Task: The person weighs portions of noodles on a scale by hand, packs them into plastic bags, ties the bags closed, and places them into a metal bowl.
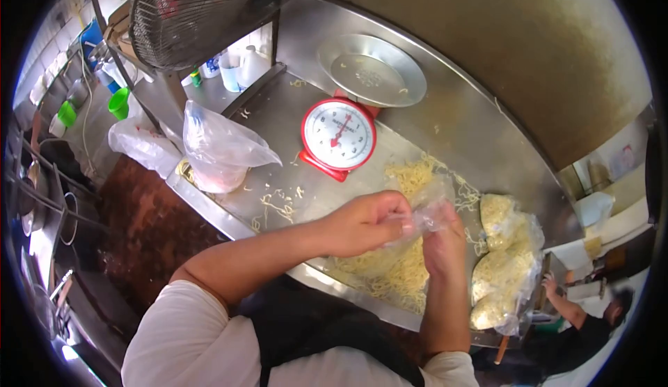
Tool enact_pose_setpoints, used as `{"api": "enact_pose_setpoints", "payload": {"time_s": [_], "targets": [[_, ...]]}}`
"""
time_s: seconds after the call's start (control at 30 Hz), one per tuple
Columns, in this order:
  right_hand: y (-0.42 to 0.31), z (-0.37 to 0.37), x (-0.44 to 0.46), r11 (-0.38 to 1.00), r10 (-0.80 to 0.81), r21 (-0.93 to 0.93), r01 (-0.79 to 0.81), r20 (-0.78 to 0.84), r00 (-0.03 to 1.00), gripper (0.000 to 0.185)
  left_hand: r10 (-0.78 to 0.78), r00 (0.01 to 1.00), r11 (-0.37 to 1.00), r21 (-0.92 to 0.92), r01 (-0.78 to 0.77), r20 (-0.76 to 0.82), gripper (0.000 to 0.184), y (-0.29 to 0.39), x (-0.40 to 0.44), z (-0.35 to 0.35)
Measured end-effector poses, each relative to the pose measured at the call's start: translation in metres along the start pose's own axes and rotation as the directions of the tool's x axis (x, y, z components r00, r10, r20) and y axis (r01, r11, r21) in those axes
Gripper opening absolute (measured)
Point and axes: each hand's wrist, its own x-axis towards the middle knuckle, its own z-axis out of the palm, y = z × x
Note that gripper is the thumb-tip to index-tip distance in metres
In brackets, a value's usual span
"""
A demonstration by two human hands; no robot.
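My left hand (369, 223) is closed on the gathered part of a clear plastic bag (433, 191). From the other side my right hand (444, 237) pinches the same plastic, close to the left one. Beneath and beyond both hands, loose yellow noodles (396, 276) lie heaped on the steel table. Several filled bags of noodles (499, 269) stand at the right end. A red scale (339, 135) with a round white dial sits behind the hands, and its metal pan (372, 70) holds a few noodle scraps.
A translucent plastic bag (216, 147) with something inside stands at the table's left edge. A large fan (202, 11) hangs at upper left. Green cups (119, 102) are on the far left. Another person (581, 324) is at the lower right. Noodle scraps dot the steel table (278, 164).
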Motion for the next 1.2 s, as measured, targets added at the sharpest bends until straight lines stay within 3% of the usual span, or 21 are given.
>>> {"api": "enact_pose_setpoints", "payload": {"time_s": [0.07,0.1,0.13,0.17,0.23,0.27,0.3,0.37,0.4,0.47,0.5,0.57,0.67,0.73,0.8,0.87,1.07,1.2], "targets": [[-0.01,0.01,-0.001,1.0,-0.018,-0.023,0.017,-0.019,1.0,0.016,0.094,0.994,0.994,-0.049,-0.096,-0.049,0.036,0.008,-0.008,-0.002],[-0.015,0.013,-0.001,0.998,0.009,-0.058,-0.009,0.0,1.0,0.015,0.26,0.959,0.934,0.281,-0.219,-0.116,0.04,0.013,-0.008,-0.004],[-0.02,0.015,-0.001,0.995,0.036,-0.092,-0.035,0.014,0.999,0.015,0.427,0.896,0.76,0.585,-0.283,-0.121,0.045,0.018,-0.006,-0.005],[-0.025,0.017,-0.002,0.99,0.063,-0.125,-0.059,0.024,0.998,0.015,0.575,0.816,0.494,0.821,-0.285,-0.063,0.049,0.022,-0.005,-0.005],[-0.039,0.024,0.002,0.825,-0.168,-0.497,0.269,0.238,0.957,0.015,0.353,0.936,0.439,0.88,-0.181,0.016,0.042,0.028,-0.001,0.005],[-0.044,0.026,0.005,0.655,-0.236,-0.624,0.427,0.368,0.9,0.015,0.208,0.978,0.428,0.9,-0.08,-0.012,0.037,0.035,0.005,0.012],[-0.046,0.027,0.007,0.573,-0.295,-0.661,0.485,0.386,0.874,0.015,0.061,0.997,0.399,0.917,0.015,-0.043,0.032,0.04,0.009,0.017],[-0.048,0.028,0.011,0.384,-0.41,-0.722,0.575,0.424,0.807,0.016,0.242,0.97,0.629,0.759,-0.169,0.015,0.023,0.006,0.028,0.009],[-0.049,0.023,0.011,0.421,-0.439,-0.722,0.549,0.368,0.82,0.017,0.332,0.943,0.71,0.65,-0.272,0.031,0.02,-0.004,0.038,0.007],[-0.051,0.01,0.012,0.49,-0.491,-0.707,0.509,0.258,0.832,0.019,0.16,0.983,0.896,0.431,-0.108,-0.085,0.017,0.02,0.04,0.013],[-0.053,0.003,0.011,0.609,-0.515,-0.644,0.463,0.123,0.848,0.019,0.057,0.99,0.953,0.303,-0.015,-0.13,0.016,0.029,0.041,0.015],[-0.052,-0.017,0.0,0.817,-0.476,-0.442,0.369,-0.157,0.865,0.02,0.108,0.956,0.988,0.136,-0.072,-0.273,0.014,0.04,0.056,0.017],[-0.047,-0.052,-0.028,0.902,-0.233,-0.417,0.113,-0.249,0.94,0.02,0.288,0.843,0.947,0.006,-0.321,-0.454,0.012,0.091,0.072,0.019],[-0.031,-0.073,-0.051,0.908,-0.117,-0.418,-0.024,-0.306,0.945,0.019,0.385,0.773,0.89,-0.02,-0.456,-0.505,0.012,0.13,0.084,0.015],[-0.017,-0.093,-0.076,0.907,-0.02,-0.398,-0.136,-0.363,0.932,0.024,0.496,0.746,0.817,-0.053,-0.574,-0.444,0.012,0.159,0.115,-0.001],[0.001,-0.114,-0.099,0.936,0.021,-0.311,-0.167,-0.422,0.906,0.023,0.534,0.729,0.783,-0.074,-0.617,-0.429,0.012,0.186,0.142,-0.011],[0.019,-0.126,-0.134,0.97,0.087,-0.143,-0.196,-0.547,0.832,0.02,0.582,0.618,0.811,0.317,-0.492,-0.529,0.009,0.207,0.191,-0.048],[0.023,-0.129,-0.142,0.974,0.091,-0.117,-0.192,-0.576,0.812,0.02,0.563,0.587,0.826,0.386,-0.41,-0.582,0.01,0.184,0.214,-0.107]]}}
